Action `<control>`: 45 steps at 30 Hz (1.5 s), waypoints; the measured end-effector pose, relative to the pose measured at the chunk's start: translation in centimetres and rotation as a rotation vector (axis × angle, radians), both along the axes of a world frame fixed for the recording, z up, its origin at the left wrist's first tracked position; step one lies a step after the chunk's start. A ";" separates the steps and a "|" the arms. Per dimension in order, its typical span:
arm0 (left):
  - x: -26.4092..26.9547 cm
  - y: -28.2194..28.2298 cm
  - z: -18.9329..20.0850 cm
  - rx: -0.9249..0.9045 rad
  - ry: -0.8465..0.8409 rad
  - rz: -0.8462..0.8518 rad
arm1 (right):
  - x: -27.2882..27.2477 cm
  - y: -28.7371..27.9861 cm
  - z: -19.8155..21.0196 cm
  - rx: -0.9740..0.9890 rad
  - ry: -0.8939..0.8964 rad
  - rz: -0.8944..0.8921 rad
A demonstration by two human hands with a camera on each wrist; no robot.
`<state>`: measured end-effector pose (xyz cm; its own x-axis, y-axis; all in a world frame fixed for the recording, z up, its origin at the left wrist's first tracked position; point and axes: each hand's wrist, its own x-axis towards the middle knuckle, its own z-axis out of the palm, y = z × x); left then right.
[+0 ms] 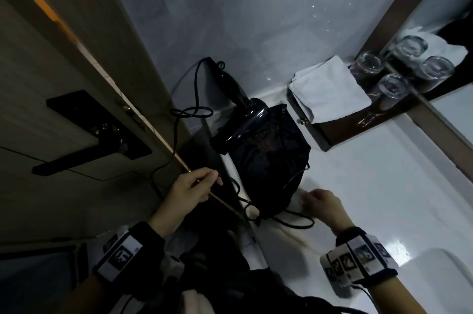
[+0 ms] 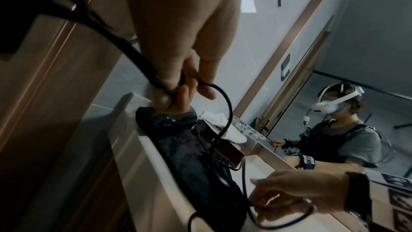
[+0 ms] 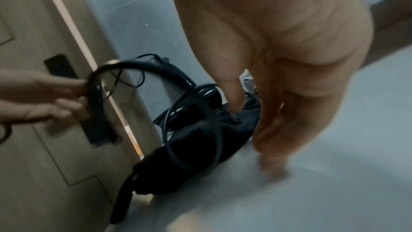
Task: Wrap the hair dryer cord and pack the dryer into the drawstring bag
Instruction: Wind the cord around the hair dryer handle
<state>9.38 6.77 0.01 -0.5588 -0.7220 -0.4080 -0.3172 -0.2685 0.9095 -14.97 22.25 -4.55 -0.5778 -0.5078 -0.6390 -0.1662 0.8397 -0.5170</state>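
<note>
While the glossy black plastic hair dryer (image 1: 240, 119) lies on the dark fabric drawstring bag (image 1: 271, 152) on the white counter (image 1: 384, 185), we pinch its springy black rubber cord (image 1: 179, 112) in our raised left hand (image 1: 189, 185); our right hand (image 1: 322, 203) hovers, fingers loosely curled and empty, by the bag's mouth. We judge the dryer's handle the surest hold.
</note>
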 end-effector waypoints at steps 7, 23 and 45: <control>0.0 0.2 0.8 -0.126 -0.052 -0.078 | -1.9 -4.7 0.3 -0.155 -0.154 -0.266; -0.2 0.2 -1.7 -0.547 -0.271 -0.245 | -2.2 -9.6 6.6 -0.805 -0.983 -0.638; 2.6 -1.8 -2.9 -0.127 -0.167 0.378 | -1.0 -8.9 10.4 -0.812 -0.251 0.311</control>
<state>11.96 5.00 -2.90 -0.1797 -0.9133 -0.3654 -0.3634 -0.2835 0.8874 -15.99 13.35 5.85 -0.2311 -0.9672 -0.1052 -0.1267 0.1372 -0.9824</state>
